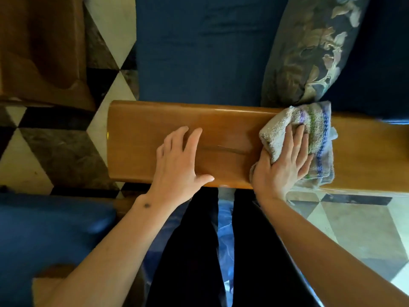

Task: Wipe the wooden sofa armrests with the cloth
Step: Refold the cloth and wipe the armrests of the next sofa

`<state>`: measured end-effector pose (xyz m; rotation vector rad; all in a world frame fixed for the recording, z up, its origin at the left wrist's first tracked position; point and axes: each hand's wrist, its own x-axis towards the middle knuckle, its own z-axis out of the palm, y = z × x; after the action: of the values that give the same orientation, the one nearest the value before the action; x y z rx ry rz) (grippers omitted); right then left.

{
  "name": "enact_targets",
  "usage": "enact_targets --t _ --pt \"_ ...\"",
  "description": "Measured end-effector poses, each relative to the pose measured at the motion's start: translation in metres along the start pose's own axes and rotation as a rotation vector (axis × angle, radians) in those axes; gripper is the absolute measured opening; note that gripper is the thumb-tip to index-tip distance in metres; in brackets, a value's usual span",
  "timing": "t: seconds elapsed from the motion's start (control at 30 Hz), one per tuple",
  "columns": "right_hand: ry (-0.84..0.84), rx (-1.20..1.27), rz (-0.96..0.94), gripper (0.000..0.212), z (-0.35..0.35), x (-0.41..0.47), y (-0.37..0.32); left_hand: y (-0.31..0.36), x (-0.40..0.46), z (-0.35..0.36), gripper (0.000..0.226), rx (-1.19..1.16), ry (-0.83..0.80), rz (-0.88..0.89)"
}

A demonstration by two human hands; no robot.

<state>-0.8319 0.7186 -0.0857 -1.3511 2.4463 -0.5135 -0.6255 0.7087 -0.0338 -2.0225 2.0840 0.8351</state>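
On the far left we see the tiled floor (55, 156), and then the rounded end of the wooden armrest (137, 142). Our left hand (179, 165) lies flat on the wood with its fingers spread wide, holding nothing. It helps us stay steady. Next comes our right hand (285, 162), pressing down on the cloth (309, 134). The fingers are nearly straight and the thumb curls round the cloth's near edge. The cloth sits on top of the armrest, right of the middle, near the flowery pillow (309, 52).

To wipe well, we think we should press flat and slide in long lines, end to end. The left hand should move out of the way first. The far edge touches the blue seat (199, 52), so we go gently there. The near edge is open.
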Motion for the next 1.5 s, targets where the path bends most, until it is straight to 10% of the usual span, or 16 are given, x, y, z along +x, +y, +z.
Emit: enact_targets --t 0.53,0.83,1.1,1.5 --pt "-0.127 -0.006 -0.224 0.068 0.072 -0.070 -0.140 -0.117 -0.037 -0.017 0.061 -0.345 0.188 -0.340" --pt "-0.406 -0.038 -0.834 0.072 0.103 -0.102 -0.185 -0.135 -0.053 -0.020 0.043 -1.241 0.588 -0.624" --pt "-0.722 -0.129 -1.582 0.075 0.072 -0.055 -0.119 -0.130 -0.065 -0.020 0.042 -0.547 0.576 -0.436" --pt "-0.648 -0.144 -1.372 0.075 -0.026 0.050 0.058 0.023 -0.011 0.019 0.074 -0.154 0.185 -0.142"
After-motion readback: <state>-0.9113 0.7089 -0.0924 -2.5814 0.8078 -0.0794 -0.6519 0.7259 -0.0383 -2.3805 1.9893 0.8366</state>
